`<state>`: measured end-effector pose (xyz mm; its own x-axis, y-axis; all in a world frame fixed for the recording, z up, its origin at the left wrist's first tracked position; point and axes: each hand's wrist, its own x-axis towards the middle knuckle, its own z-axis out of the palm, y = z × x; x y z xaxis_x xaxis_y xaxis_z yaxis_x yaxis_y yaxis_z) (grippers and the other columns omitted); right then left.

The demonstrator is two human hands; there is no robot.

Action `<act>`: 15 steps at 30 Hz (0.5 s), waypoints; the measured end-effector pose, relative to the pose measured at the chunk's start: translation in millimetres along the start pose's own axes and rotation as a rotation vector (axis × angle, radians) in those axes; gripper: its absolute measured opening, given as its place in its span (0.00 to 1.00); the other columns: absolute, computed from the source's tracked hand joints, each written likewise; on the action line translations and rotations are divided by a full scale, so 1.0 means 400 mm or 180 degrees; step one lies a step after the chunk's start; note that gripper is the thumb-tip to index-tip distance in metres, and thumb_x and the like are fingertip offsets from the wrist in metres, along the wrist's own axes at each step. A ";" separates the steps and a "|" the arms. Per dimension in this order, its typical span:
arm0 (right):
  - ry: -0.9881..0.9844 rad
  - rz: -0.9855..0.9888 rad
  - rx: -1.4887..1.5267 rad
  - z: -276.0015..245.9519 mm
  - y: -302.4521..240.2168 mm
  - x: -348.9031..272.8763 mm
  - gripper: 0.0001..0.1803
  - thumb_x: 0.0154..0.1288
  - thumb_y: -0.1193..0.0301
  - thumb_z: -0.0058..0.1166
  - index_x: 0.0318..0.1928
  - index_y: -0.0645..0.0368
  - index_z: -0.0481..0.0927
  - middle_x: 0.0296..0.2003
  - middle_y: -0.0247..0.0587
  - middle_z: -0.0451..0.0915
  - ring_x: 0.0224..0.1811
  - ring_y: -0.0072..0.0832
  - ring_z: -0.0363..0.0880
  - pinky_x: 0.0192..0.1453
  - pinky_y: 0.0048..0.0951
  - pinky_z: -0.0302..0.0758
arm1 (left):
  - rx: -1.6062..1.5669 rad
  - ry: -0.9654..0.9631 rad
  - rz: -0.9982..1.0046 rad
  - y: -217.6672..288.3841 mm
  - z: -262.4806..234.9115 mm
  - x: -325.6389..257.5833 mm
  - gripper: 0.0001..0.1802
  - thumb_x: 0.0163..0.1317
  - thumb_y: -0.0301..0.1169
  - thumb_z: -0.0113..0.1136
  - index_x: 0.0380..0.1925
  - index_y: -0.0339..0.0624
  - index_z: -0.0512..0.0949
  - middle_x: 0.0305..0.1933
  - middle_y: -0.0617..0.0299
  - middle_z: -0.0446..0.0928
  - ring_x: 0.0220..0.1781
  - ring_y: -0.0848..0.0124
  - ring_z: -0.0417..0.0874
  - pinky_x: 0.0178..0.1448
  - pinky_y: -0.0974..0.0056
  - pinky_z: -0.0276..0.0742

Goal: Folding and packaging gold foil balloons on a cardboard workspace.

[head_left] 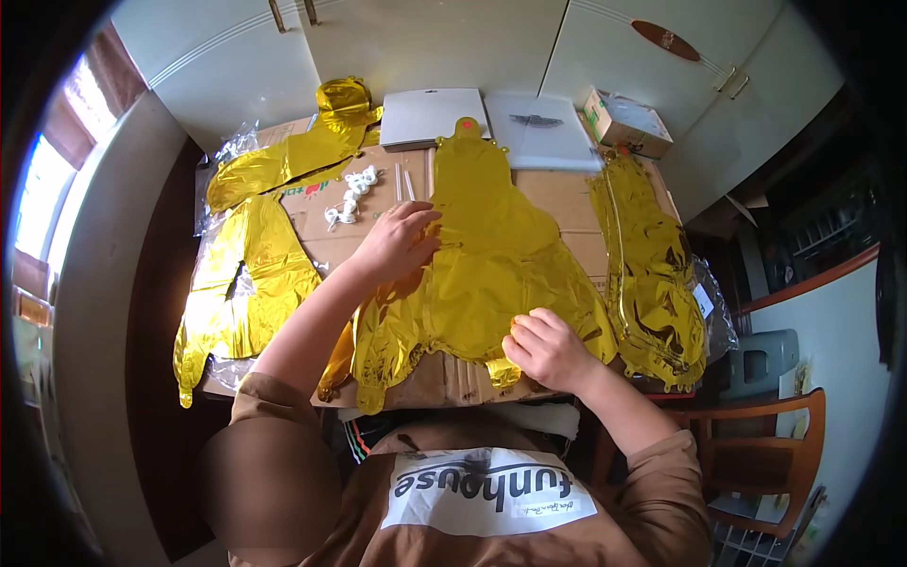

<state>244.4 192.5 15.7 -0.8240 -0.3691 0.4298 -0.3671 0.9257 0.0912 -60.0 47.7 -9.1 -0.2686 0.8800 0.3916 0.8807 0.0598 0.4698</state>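
Observation:
A large, flat gold foil balloon [491, 236] lies in the middle of the cardboard-covered table, its narrow tab with a red dot pointing away from me. My left hand [402, 241] rests on its left side with fingers stretched over the foil, open. At the near edge, my right hand [548, 350] is closed, with fingers curled onto the foil beside a small gold tab [504, 373]. What lies inside that grip is mostly hidden. Just beyond my left hand are a bundle of white cord [351, 197] and thin clear straws [408, 184].
More flat gold foil balloons lie at the far left [283, 170], near left [246, 293] and right [652, 274]. Along the back sit a grey-white flat box [433, 115], a clear plastic package [534, 128] and a small carton [628, 123]. A wooden chair [756, 454] stands at right.

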 end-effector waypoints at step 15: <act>-0.0048 -0.0146 -0.0009 0.008 0.009 0.010 0.05 0.60 0.71 0.55 0.34 0.59 0.79 0.34 0.41 0.80 0.47 0.37 0.81 0.58 0.40 0.77 | 0.0131 0.0084 0.0128 0.008 0.008 -0.034 0.22 0.61 0.34 0.69 0.55 0.40 0.80 0.59 0.48 0.78 0.59 0.48 0.80 0.63 0.51 0.78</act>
<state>238.4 194.1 14.9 -0.8129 -0.4122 0.4114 -0.4033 0.9081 0.1130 -52.1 37.4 -15.5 -0.2424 0.8695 0.4304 0.9061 0.0444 0.4207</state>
